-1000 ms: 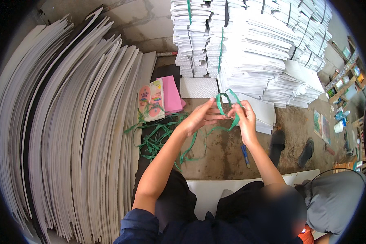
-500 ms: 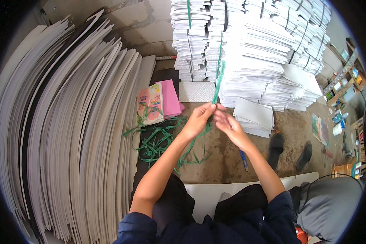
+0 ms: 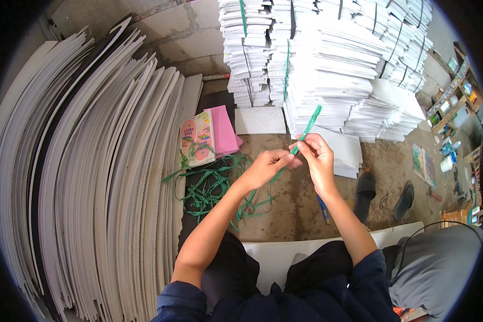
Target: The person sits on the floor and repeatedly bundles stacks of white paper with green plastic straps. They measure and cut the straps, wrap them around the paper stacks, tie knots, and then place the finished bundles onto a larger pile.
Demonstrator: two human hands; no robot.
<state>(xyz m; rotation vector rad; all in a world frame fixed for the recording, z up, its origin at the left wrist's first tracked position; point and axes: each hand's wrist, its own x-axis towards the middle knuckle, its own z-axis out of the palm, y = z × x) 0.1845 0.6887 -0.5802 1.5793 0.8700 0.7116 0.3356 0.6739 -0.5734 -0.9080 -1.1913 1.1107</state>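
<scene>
— Green plastic strap point(image 3: 309, 124), where is it?
— Centre of the frame, rising toward the upper right; both hands pinch it, left hand point(image 3: 266, 166) and right hand point(image 3: 317, 155) almost touching.
— Below them?
— Loose green strapping point(image 3: 209, 185) tangled on the floor, beside a pink booklet point(image 3: 221, 129), left of centre.

Bare concrete floor point(image 3: 300, 209): tangled green strapping point(image 3: 209, 185), pink booklets point(image 3: 212, 134), white paper stacks point(image 3: 327, 64), leaning grey boards point(image 3: 91, 177), black sandals point(image 3: 383, 196).
</scene>
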